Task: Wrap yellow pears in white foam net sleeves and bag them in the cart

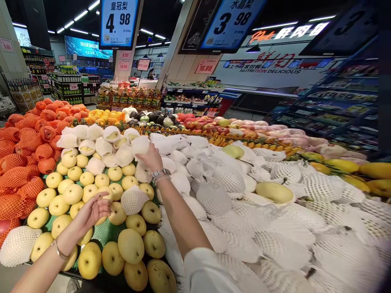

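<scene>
In the head view, the right hand (152, 158), just left of the middle, has its fingers around a round fruit in white foam net (140, 145). At lower left, the left hand (95, 209) hangs loosely open over round yellow pears (73, 194).

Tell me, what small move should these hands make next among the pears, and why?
Probably bring the foam-netted fruit at the right hand towards the left hand. The right hand's fingers are curled against that fruit, while the left hand is palm up, loosely open and apparently holding nothing, above the bare pears.
</scene>
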